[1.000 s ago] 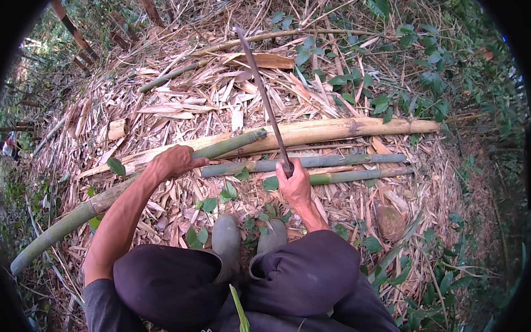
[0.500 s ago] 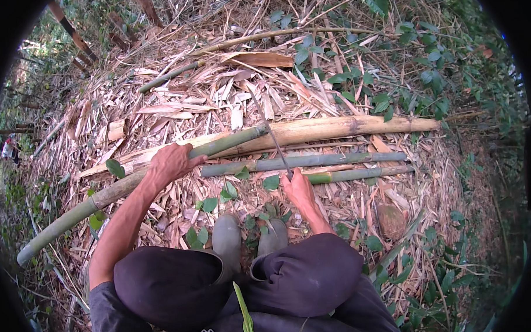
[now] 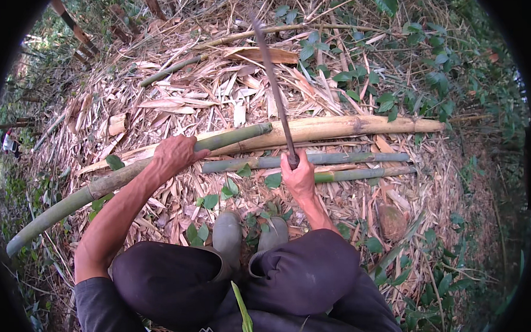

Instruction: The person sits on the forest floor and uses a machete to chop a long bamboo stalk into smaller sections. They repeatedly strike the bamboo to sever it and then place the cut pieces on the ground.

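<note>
My left hand [image 3: 176,154] is wrapped round a long green bamboo pole [image 3: 68,215] that slants from the lower left up to the middle. The pole's right end rests on or just over a pale, split bamboo log [image 3: 334,127]. In my right hand [image 3: 299,175] is the handle of a machete [image 3: 275,86], its long dark blade pointing up and away, just right of the pole's end. The blade's tip is blurred. Below the log lie two shorter green bamboo pieces, an upper one [image 3: 347,158] and a lower one [image 3: 368,173], partly behind my right hand.
Wood chips and dry bamboo sheaths [image 3: 175,105] litter the ground. My boots [image 3: 227,234] stand close below the bamboo. A thin green stick [image 3: 171,72] lies farther off. Leafy plants [image 3: 434,60] grow at the right, and a distant person [image 3: 10,144] shows at far left.
The machete blade has lifted off the pole's right end and swung upright, nearer to me. My right hand has turned up with it. The pole has shifted only slightly in my left hand's grip.
</note>
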Tool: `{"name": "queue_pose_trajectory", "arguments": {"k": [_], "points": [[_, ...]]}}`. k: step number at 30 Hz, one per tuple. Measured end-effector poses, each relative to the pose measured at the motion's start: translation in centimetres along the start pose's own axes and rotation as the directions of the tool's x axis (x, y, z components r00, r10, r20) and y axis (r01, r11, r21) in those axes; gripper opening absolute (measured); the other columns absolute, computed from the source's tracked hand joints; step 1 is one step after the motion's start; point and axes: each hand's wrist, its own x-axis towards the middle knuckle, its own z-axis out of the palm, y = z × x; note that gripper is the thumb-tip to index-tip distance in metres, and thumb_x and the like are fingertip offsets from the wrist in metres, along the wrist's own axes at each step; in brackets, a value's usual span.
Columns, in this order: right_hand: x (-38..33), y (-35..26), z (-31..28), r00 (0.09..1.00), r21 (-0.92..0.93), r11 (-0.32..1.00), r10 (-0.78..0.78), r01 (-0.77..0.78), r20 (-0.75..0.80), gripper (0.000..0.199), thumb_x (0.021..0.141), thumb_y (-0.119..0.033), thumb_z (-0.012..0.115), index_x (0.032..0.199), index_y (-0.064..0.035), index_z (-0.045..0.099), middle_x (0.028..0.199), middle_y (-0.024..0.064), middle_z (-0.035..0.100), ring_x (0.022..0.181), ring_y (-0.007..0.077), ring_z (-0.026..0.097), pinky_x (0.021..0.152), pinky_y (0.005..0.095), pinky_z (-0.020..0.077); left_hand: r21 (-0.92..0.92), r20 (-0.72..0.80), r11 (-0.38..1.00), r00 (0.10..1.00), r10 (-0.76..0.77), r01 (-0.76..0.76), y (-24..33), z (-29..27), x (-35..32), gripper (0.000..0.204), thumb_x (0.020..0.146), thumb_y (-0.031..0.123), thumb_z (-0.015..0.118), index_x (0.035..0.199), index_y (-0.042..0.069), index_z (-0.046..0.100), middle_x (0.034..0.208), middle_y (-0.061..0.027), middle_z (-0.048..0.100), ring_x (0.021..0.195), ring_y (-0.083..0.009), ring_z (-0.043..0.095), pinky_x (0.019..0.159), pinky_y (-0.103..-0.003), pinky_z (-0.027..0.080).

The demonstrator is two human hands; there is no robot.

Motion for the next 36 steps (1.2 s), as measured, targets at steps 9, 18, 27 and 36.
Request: {"name": "queue_pose_trajectory", "arguments": {"k": [9,18,27,36], "points": [[-1.6,8.9,2.3,0.950,-0.214,0.950,0.266,-0.228,0.165,0.031,0.083,-0.026,0.060,0.087,0.0049,0.060,0.075,0.0272,0.063,0.075,0.0435,0.064,0.069,0.0474,0.0480,0.029,-0.049,0.999,0.998,0.046,-0.045,-0.8,1.9,0.1,0.058,0.086,0.058,0.055,0.091,0.001,0.064,0.070,-0.0192,0.066,0.067,-0.0327,0.066,0.062,-0.043,0.053],[0.6,-0.8,0.4,0.995,0.136,0.988,-0.070,0.080,-0.073,0.027,0.086,-0.023,0.065,0.096,0.0012,0.057,0.074,0.0250,0.064,0.072,0.0425,0.065,0.061,0.0482,0.0488,0.011,-0.139,0.997,0.987,0.076,-0.075,-2.1,5.3,-0.3,0.054,0.088,0.054,0.056,0.095,0.001,0.059,0.070,-0.0184,0.066,0.069,-0.0343,0.066,0.061,-0.044,0.052],[-0.7,7.6,0.9,0.952,-0.356,0.925,0.217,-0.130,0.217,0.039,0.086,-0.029,0.060,0.097,0.0076,0.056,0.087,0.0322,0.064,0.085,0.0468,0.063,0.076,0.0521,0.0500,-0.078,-0.093,0.995,0.994,0.051,-0.058,-2.5,7.5,-0.5,0.051,0.085,0.050,0.062,0.101,0.003,0.056,0.076,-0.0194,0.066,0.073,-0.0359,0.066,0.064,-0.046,0.052],[-2.5,8.2,1.1,0.951,-0.239,0.949,0.250,-0.204,0.182,0.042,0.087,-0.033,0.061,0.102,0.0062,0.058,0.086,0.0289,0.065,0.083,0.0439,0.065,0.074,0.0507,0.0513,-0.341,-0.024,0.937,0.997,0.071,-0.075,-1.7,9.0,-0.2,0.059,0.093,0.053,0.049,0.107,-0.005,0.055,0.085,-0.0323,0.063,0.086,-0.0477,0.061,0.075,-0.051,0.046]]}}
